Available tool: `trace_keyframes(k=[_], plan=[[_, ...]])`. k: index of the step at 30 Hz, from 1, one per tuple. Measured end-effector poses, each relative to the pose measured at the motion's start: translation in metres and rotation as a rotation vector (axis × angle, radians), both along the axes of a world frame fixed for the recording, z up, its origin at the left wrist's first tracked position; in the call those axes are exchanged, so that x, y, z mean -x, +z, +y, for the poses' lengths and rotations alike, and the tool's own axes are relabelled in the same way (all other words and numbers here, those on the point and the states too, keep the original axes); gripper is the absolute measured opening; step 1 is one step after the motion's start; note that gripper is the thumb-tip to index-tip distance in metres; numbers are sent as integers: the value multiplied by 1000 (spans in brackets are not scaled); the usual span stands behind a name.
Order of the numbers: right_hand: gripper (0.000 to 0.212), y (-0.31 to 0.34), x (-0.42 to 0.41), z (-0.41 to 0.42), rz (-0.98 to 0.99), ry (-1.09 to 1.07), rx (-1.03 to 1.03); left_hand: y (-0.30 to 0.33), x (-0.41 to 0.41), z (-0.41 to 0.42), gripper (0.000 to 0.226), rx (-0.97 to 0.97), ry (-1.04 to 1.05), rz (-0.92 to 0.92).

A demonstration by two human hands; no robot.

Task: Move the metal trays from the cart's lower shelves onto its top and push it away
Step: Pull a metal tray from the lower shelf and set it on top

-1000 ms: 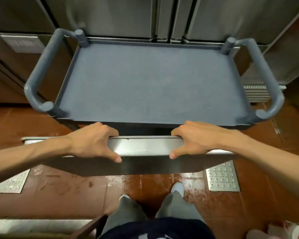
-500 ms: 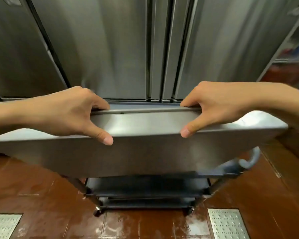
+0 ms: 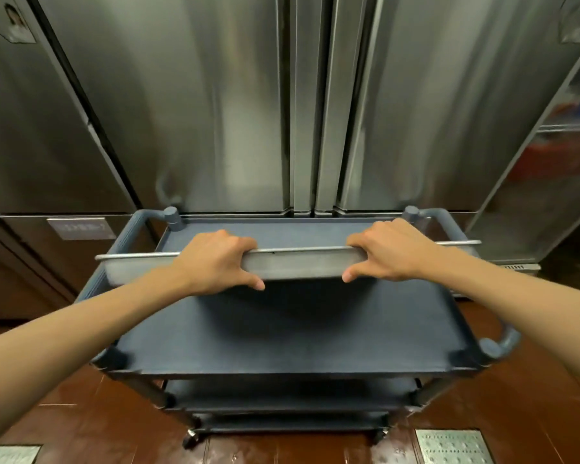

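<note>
A wide metal tray hangs level above the far half of the grey cart's top shelf, casting a shadow on it. My left hand grips the tray's near rim left of centre, fingers over the edge and thumb under. My right hand grips the same rim right of centre in the same way. The tray's inside is hidden from here. Two lower shelves of the cart show below the top, dark, with nothing clearly visible on them.
Tall stainless steel refrigerator doors stand right behind the cart. Grey cart handles curve out at both ends. The floor is wet brown tile with a metal grate at the lower right. A wire rack stands at the right.
The tray has gone from low in front of the cart, up past chest height, and forward over the cart's top. Both hands kept their grip on its near rim.
</note>
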State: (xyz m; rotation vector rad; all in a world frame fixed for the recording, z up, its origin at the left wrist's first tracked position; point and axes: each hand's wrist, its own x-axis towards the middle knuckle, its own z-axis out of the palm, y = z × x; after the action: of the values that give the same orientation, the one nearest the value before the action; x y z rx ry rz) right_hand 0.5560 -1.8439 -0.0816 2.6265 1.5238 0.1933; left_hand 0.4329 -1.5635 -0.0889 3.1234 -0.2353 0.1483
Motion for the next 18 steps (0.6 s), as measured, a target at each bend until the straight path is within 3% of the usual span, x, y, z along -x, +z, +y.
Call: trace_keyframes(k=[7, 13, 18], plan=[[51, -44, -14, 7, 10, 23, 11, -34, -23, 9, 56, -78, -4, 86], [47, -90, -15, 20, 57, 6, 175, -80, -38, 14, 49, -132, -20, 297], [37, -147, -6, 35, 101, -8, 287, -140, -43, 14, 37, -284, -37, 413]])
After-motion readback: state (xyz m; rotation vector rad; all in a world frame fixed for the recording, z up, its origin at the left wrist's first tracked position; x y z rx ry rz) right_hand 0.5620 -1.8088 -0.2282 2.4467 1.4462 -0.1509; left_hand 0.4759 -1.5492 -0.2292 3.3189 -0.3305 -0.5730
